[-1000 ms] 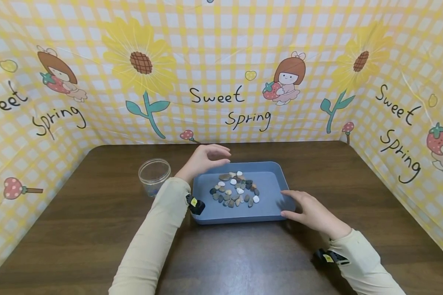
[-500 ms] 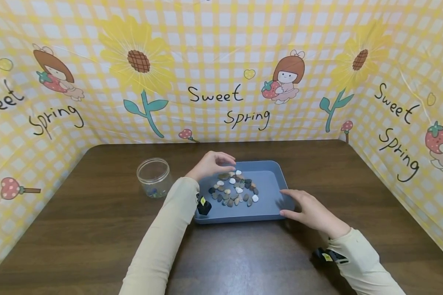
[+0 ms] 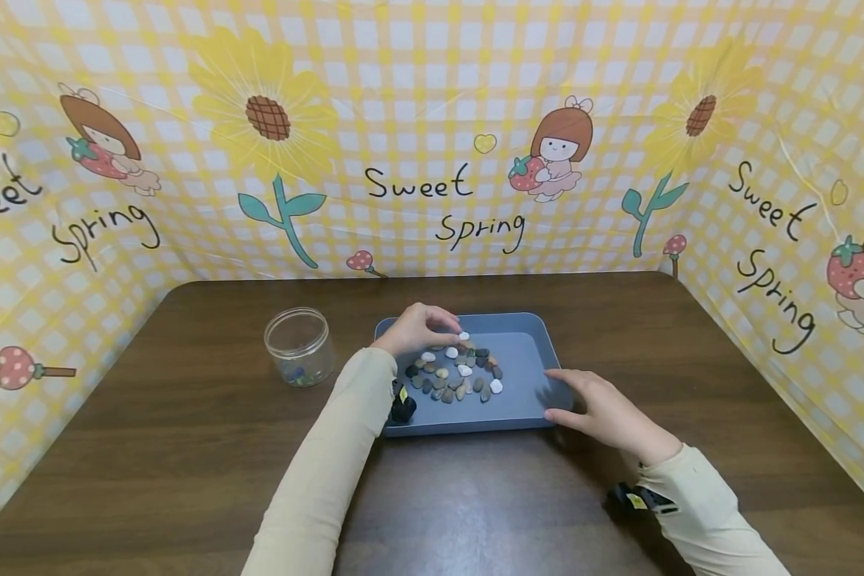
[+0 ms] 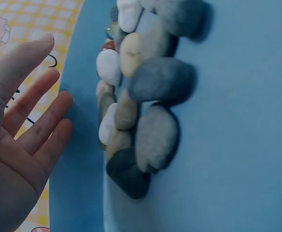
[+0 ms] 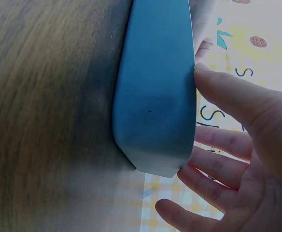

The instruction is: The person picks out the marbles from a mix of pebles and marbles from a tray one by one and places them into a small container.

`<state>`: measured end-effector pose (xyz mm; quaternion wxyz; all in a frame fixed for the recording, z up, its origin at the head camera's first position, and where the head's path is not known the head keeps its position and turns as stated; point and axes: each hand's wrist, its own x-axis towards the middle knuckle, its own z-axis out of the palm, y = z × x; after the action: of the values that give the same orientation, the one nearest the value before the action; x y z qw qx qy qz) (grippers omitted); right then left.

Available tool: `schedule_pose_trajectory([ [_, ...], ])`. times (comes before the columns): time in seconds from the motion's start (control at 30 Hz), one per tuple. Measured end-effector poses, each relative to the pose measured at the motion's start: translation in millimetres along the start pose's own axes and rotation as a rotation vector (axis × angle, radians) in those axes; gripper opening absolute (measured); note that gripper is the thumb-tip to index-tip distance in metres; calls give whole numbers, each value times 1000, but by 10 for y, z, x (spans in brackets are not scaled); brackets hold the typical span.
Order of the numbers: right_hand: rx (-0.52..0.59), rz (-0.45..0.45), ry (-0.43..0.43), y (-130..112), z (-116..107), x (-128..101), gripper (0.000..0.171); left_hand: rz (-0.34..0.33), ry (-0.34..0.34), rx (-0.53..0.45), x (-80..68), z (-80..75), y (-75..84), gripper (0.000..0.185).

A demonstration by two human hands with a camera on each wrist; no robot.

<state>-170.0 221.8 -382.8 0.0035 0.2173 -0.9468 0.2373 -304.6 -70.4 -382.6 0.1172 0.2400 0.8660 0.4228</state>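
Pebbles (image 3: 464, 370) of white, grey, brown and near-black stone, gathered in a shallow blue-grey rectangular tray (image 3: 526, 376)

We see the pebbles lying in a loose cluster left of the tray's middle, a curved row of them along the near side and a rounded white pebble (image 3: 496, 386) at that row's right end. Among the stones, the left wrist view shows us a glossy reddish piece (image 4: 108, 46).

Over the tray's far left part we find the left hand (image 3: 419, 328), fingers together in the head view and gently bent toward the pebbles. Its grip is wide and holds nothing that we can make out; we cannot tell whether the fingertips touch a stone. The right hand (image 3: 603, 410) is at the tray's right end, fingers extended, thumb well apart from them and its tip at the tray's edge. That grip, too, is wide.

Left of the tray, apart from it, we have a clear round jar (image 3: 298, 348) with small blue and green bits (image 3: 302, 374) at the bottom. Both tray and jar sit on a dark brown wood-grain table (image 3: 187, 448). Cream sleeves (image 3: 324, 464) cover the arms, and behind everything we face a yellow-and-white checked cloth (image 3: 418, 96) printed with sunflowers (image 3: 267, 118).
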Motion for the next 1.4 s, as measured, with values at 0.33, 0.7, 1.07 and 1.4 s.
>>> schedule_pose_trajectory([
  [0.33, 6, 33, -12, 1, 7, -9, 58, 0, -17, 53, 38, 90, -34, 17],
  [0.7, 0, 22, -11, 3, 15, -2, 58, -4, -38, 140, 82, 183, -64, 16],
  [1.07, -4, 10, -4, 20, 13, 3, 58, -21, -57, 201, 95, 208, -37, 17],
  [1.4, -5, -13, 9, 28, 19, -2, 57, -45, -54, 198, 90, 212, -24, 15],
])
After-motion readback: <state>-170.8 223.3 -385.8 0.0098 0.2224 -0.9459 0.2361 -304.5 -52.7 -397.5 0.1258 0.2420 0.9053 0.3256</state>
